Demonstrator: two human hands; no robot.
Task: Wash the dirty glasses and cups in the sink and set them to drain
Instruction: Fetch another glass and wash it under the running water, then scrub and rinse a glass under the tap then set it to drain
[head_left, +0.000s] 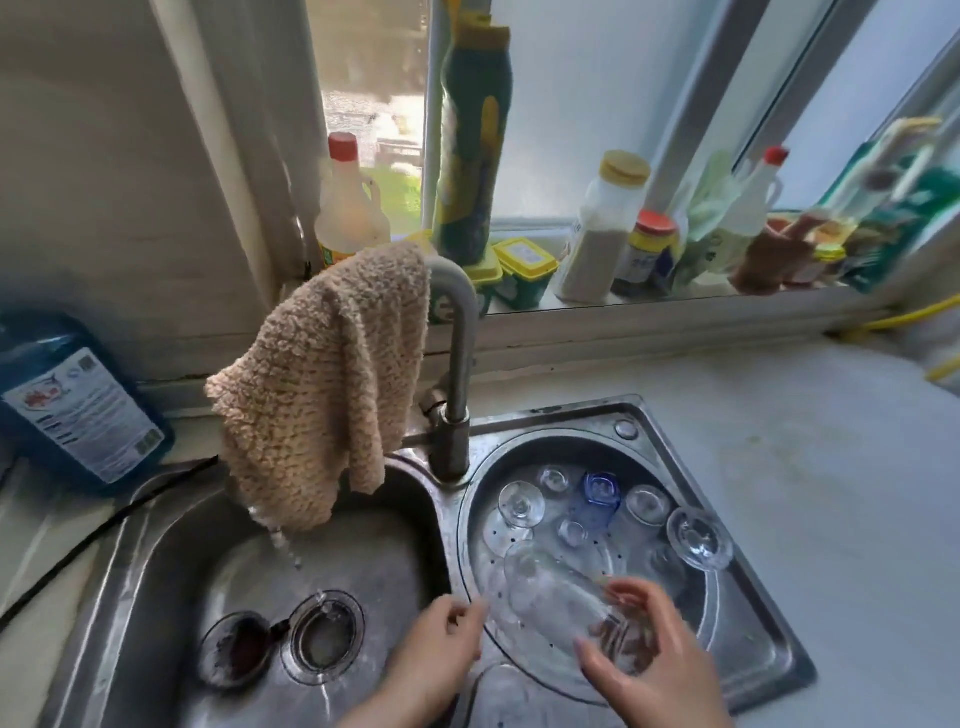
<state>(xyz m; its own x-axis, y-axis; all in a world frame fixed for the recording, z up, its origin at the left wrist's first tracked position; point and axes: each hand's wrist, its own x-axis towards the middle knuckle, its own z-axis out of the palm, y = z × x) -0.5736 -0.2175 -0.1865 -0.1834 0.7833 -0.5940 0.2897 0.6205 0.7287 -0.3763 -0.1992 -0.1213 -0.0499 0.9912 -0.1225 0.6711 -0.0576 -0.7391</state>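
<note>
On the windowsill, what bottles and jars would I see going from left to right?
Red-capped bottle → tall green and yellow bottle → yellow-lidded tubs → yellow-capped jar → red-lidded jar → white red-capped bottle.

Two bare forearms enter from the bottom edge, both angled up and slightly inward. The left hand (444, 642) sits lower-centre, back of the hand facing the camera, fingers loosely curled toward the palm with the fingertips (475, 609) pointing right; nothing is visibly held between them. The right hand (641, 647) lies just beside it to the right, wrist bent, fingers spread and curved in a wide grasp round a clear glass (566, 597) that lies tilted on its side. The thumb sits low at the near side, the index finger arches over the top. Motion blur softens both hands. The two hands are near each other, not touching.
</note>
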